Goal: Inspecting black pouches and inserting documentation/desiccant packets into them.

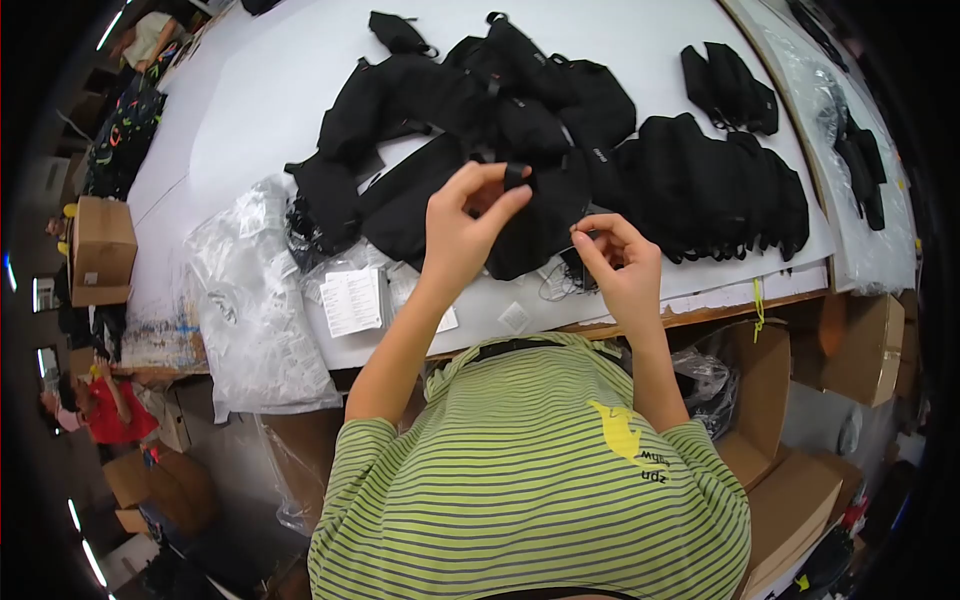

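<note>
My left hand [462, 220] is closed, with thumb and fingertips pinching a black fabric loop [515, 177]. Just below it lies a black cloth bag [535, 225], which the loop appears to belong to. To its right my right hand [622, 262] is also closed, thumb against forefinger, at the bag's right edge. Something thin shows at those fingertips, too small to name. Beneath the right hand a small tangle of dark strings [562, 280] rests on the white table. A stack of white printed cards [352, 302] sits left of my left forearm.
Black bags [410, 95] are heaped beyond my hands, with a row of them [700, 190] at the right. A large clear plastic bag [255, 300] of white packets hangs over the table's [270, 100] near left edge. Cardboard boxes [790, 510] stand below right. Other people are far left.
</note>
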Demonstrator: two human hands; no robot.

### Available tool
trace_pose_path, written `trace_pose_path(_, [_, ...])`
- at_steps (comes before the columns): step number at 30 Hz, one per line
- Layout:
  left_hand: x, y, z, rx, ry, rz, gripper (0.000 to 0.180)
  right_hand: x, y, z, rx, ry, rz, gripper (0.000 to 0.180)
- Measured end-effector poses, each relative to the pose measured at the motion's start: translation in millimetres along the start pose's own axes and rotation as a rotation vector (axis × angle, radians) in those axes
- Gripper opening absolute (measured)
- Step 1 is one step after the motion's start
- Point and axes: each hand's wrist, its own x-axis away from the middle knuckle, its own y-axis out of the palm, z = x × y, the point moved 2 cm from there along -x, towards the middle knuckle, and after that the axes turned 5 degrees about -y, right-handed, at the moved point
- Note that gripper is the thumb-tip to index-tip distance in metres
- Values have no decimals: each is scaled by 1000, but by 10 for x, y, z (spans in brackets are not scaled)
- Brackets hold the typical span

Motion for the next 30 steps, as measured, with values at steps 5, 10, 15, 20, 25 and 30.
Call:
trace_pose_path(5, [455, -299, 112, 173, -150, -53, 19, -13, 368, -306, 155, -140, -163, 9])
trace_pose_path(10, [602, -439, 150, 183, -234, -27, 18, 39, 503, -396, 252, -201, -256, 11])
trace_pose_path(15, [614, -432, 266, -92, -145, -18, 12, 51, 518, -427, 298, -307, -243, 13])
trace_pose_path(20, [631, -380, 281, -204, 35, 78, 6, 45, 474, -448, 296, -283, -289, 10])
trace_pose_path(25, [657, -538, 393, 165, 58, 308, 3, -7, 325, -396, -371, 108, -299, 14])
trace_pose_path(30, [731, -490, 537, 418, -25, 126, 5, -39, 186, -471, -674, 151, -431, 20])
